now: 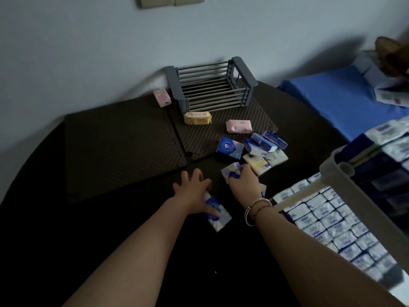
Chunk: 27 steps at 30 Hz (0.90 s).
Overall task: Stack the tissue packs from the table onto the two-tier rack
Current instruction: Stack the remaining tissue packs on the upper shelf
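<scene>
Near the front edge of the dark table (66,251), we have both hands down among the loose tissue packs: our left hand (192,189) lies with fingers spread and straight over a blue-and-white pack (218,214), its thumb pressing on the wrapper, while our right hand (244,181) has its fingers curled round a second blue-and-white pack (230,171). More packs sit in a loose heap (263,149) just beyond the right hand, with a yellow pack (197,118) and a pink pack (239,126) nearer the grey two-tier rack (210,85), which stands against the wall with both tiers looking bare. We judge this to be the pick-up step, barely begun. To do it well, we should close the left fingers properly round their pack before lifting, since soft wrappers slip under a flat palm, carry both packs level to the rack, and lay them flat and square along the bars so later ones stack evenly.
</scene>
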Each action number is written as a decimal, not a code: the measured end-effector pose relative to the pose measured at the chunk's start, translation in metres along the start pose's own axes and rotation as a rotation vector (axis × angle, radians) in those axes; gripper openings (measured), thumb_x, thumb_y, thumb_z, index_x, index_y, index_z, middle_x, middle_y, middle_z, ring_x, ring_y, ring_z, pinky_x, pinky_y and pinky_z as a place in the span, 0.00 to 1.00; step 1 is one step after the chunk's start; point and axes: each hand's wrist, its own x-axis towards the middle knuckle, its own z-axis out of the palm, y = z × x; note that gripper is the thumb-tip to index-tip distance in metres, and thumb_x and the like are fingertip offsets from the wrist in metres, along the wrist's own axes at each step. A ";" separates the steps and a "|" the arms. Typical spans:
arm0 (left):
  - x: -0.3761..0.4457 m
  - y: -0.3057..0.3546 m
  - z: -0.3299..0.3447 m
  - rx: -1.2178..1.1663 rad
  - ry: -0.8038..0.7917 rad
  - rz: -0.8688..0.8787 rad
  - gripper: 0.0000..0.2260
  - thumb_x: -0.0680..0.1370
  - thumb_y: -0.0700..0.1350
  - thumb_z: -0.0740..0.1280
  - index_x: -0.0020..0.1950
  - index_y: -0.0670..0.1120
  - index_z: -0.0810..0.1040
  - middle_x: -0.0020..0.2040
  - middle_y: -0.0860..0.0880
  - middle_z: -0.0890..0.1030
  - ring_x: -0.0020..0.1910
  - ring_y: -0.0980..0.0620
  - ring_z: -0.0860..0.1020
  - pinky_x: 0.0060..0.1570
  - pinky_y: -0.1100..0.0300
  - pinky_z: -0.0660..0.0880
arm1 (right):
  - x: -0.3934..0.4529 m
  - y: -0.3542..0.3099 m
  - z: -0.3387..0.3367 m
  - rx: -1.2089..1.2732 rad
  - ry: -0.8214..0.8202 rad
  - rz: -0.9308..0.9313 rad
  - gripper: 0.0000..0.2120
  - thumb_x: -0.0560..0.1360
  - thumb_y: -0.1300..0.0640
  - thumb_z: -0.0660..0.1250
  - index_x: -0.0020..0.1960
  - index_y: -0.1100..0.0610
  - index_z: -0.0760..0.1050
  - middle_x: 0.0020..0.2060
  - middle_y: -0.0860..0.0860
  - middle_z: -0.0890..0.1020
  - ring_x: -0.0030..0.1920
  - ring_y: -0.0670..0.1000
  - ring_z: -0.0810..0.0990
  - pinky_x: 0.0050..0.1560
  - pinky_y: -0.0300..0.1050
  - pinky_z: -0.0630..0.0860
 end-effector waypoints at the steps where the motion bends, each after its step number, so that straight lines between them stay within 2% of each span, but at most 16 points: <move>1: -0.009 -0.004 0.005 -0.029 -0.020 -0.011 0.27 0.65 0.66 0.73 0.55 0.54 0.67 0.65 0.50 0.58 0.66 0.39 0.56 0.62 0.35 0.62 | -0.007 -0.002 -0.001 0.009 -0.014 -0.006 0.11 0.76 0.60 0.61 0.58 0.60 0.68 0.50 0.56 0.76 0.48 0.54 0.76 0.46 0.48 0.73; 4: -0.037 -0.007 0.024 -0.191 0.076 -0.049 0.17 0.70 0.60 0.72 0.42 0.52 0.67 0.55 0.52 0.65 0.62 0.45 0.61 0.59 0.40 0.65 | -0.033 0.001 -0.004 0.016 -0.048 -0.042 0.14 0.76 0.59 0.62 0.62 0.58 0.68 0.53 0.55 0.77 0.54 0.55 0.77 0.54 0.51 0.74; 6: -0.058 -0.005 0.037 -0.288 0.166 -0.099 0.15 0.72 0.55 0.72 0.39 0.53 0.66 0.49 0.53 0.68 0.59 0.48 0.65 0.59 0.45 0.65 | -0.055 0.007 -0.006 0.021 -0.081 -0.050 0.17 0.77 0.59 0.62 0.64 0.57 0.67 0.59 0.56 0.76 0.57 0.55 0.76 0.54 0.48 0.73; 8: -0.077 -0.004 0.052 -0.336 0.175 -0.152 0.14 0.72 0.52 0.72 0.42 0.54 0.67 0.48 0.55 0.70 0.59 0.49 0.66 0.61 0.45 0.64 | -0.078 0.016 -0.007 0.036 -0.107 -0.048 0.19 0.77 0.59 0.62 0.67 0.57 0.66 0.61 0.56 0.74 0.56 0.54 0.75 0.50 0.45 0.72; 10: -0.092 -0.003 0.068 -0.363 0.166 -0.184 0.13 0.73 0.51 0.72 0.51 0.56 0.69 0.54 0.54 0.72 0.62 0.48 0.64 0.64 0.42 0.62 | -0.102 0.029 -0.007 0.059 -0.114 -0.051 0.18 0.77 0.59 0.62 0.66 0.57 0.66 0.60 0.56 0.75 0.51 0.51 0.75 0.46 0.43 0.70; 12: -0.102 -0.004 0.083 -0.368 0.130 -0.189 0.15 0.75 0.52 0.69 0.58 0.61 0.69 0.62 0.53 0.69 0.66 0.45 0.62 0.64 0.41 0.61 | -0.123 0.043 -0.005 0.065 -0.133 -0.055 0.16 0.77 0.60 0.63 0.64 0.57 0.67 0.58 0.55 0.75 0.47 0.49 0.74 0.45 0.43 0.69; 14: -0.108 -0.004 0.095 -0.371 0.095 -0.185 0.11 0.76 0.54 0.68 0.56 0.62 0.71 0.61 0.53 0.66 0.66 0.44 0.62 0.64 0.41 0.61 | -0.139 0.057 -0.002 0.080 -0.152 -0.047 0.16 0.77 0.60 0.64 0.64 0.57 0.67 0.55 0.53 0.74 0.47 0.49 0.73 0.45 0.43 0.70; 16: -0.115 -0.004 0.107 -0.406 0.108 -0.207 0.09 0.74 0.55 0.69 0.51 0.59 0.72 0.57 0.53 0.64 0.64 0.44 0.62 0.63 0.41 0.62 | -0.152 0.069 -0.001 0.100 -0.154 -0.036 0.17 0.76 0.59 0.65 0.64 0.56 0.67 0.55 0.52 0.74 0.49 0.50 0.74 0.45 0.43 0.71; 19: -0.128 0.002 0.124 -0.432 0.194 -0.223 0.11 0.73 0.55 0.71 0.48 0.55 0.70 0.54 0.54 0.68 0.61 0.47 0.64 0.60 0.43 0.63 | -0.169 0.088 -0.002 0.163 -0.093 -0.021 0.13 0.75 0.58 0.66 0.58 0.53 0.69 0.54 0.52 0.76 0.51 0.51 0.77 0.49 0.45 0.75; 21: -0.137 0.007 0.130 -0.500 0.240 -0.219 0.10 0.74 0.52 0.70 0.47 0.53 0.70 0.50 0.54 0.72 0.57 0.50 0.67 0.59 0.47 0.65 | -0.182 0.096 -0.007 0.199 -0.050 -0.020 0.11 0.75 0.59 0.66 0.55 0.52 0.69 0.55 0.53 0.77 0.48 0.50 0.78 0.46 0.44 0.76; 23: -0.148 0.015 0.125 -0.644 0.296 -0.205 0.09 0.74 0.49 0.71 0.46 0.52 0.71 0.49 0.52 0.75 0.53 0.51 0.73 0.56 0.51 0.71 | -0.197 0.097 -0.019 0.235 -0.046 -0.043 0.11 0.75 0.60 0.64 0.55 0.52 0.67 0.54 0.54 0.77 0.46 0.49 0.77 0.43 0.43 0.76; 25: -0.161 0.028 0.103 -0.835 0.388 -0.167 0.11 0.73 0.45 0.72 0.50 0.50 0.72 0.52 0.50 0.76 0.50 0.52 0.76 0.49 0.56 0.74 | -0.211 0.088 -0.037 0.272 -0.078 -0.086 0.13 0.76 0.60 0.64 0.58 0.51 0.66 0.52 0.52 0.76 0.46 0.50 0.77 0.43 0.43 0.76; 27: -0.177 0.045 0.067 -1.010 0.536 -0.071 0.14 0.74 0.43 0.72 0.57 0.49 0.73 0.54 0.49 0.76 0.52 0.52 0.75 0.52 0.57 0.74 | -0.224 0.068 -0.058 0.292 -0.061 -0.163 0.13 0.77 0.59 0.63 0.58 0.50 0.64 0.49 0.50 0.74 0.45 0.48 0.76 0.40 0.40 0.75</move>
